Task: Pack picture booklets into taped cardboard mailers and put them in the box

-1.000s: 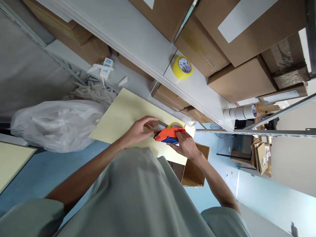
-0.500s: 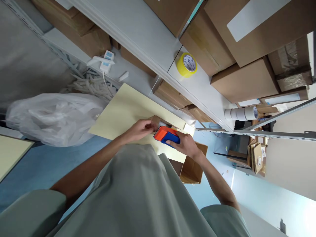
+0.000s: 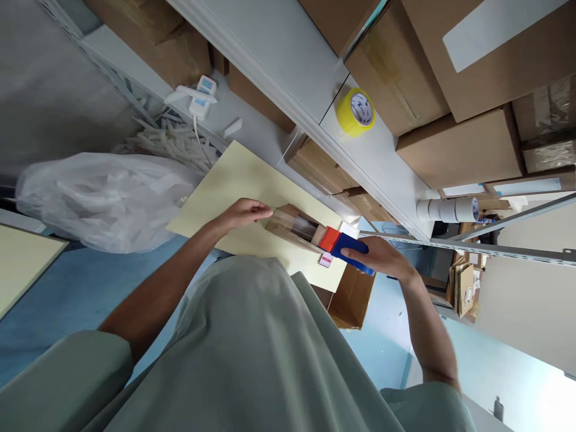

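A long cardboard box (image 3: 294, 239) lies on the pale yellow board in front of me, a shiny strip of clear tape (image 3: 304, 228) running along its top. My right hand (image 3: 375, 255) grips a blue and orange tape dispenser (image 3: 353, 247), its orange head at the box's right end. At the left end, my left hand (image 3: 249, 212) has thumb and fingers pinched together at what looks like the tape's end. A phone with a lit screen (image 3: 326, 259) lies beside the box, under the dispenser's head.
The pale board (image 3: 234, 180) rests against a grey shelf with cartons. A yellow tape roll (image 3: 355, 112) and white rolls (image 3: 447, 209) sit on the upper shelf. A plastic bag (image 3: 103, 201) bulges at left. An open carton (image 3: 353, 297) stands below the board's right end.
My right hand has moved right with the dispenser, away from my left hand, which has shifted slightly left and up. The box between them and the phone now show more.
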Demonstrator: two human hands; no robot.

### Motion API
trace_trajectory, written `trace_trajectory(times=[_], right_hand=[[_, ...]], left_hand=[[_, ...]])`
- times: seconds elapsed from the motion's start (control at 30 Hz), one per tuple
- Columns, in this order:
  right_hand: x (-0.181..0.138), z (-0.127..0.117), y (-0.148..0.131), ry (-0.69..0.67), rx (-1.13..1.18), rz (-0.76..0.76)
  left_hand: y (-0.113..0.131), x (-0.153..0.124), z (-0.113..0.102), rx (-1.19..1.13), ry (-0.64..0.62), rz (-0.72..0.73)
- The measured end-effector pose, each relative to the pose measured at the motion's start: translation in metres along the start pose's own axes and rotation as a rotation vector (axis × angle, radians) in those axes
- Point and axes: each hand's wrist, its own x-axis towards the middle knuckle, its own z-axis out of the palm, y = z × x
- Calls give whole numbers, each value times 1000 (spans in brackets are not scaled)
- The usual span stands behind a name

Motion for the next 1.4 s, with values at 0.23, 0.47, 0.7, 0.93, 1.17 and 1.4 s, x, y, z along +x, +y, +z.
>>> trace_trajectory(times=[0.23, 0.47, 0.7, 0.93, 1.17, 1.4], right_hand=[[23, -4, -39, 131, -96, 45], [46, 0, -57, 142, -219, 54], [66, 7, -59, 141, -281, 91], [72, 9, -56, 123, -248, 109], [71, 11, -60, 110, -272, 113], [67, 18, -62, 113, -294, 123]], left_hand=[[-37, 33, 16, -163, 59, -65], [-71, 48, 23, -268, 89, -180], [-84, 62, 35, -311, 87, -188], [-85, 62, 58, -262, 142, -150], [-98, 45, 60, -33, 350, -72], [-69, 8, 67, -244, 121, 133]])
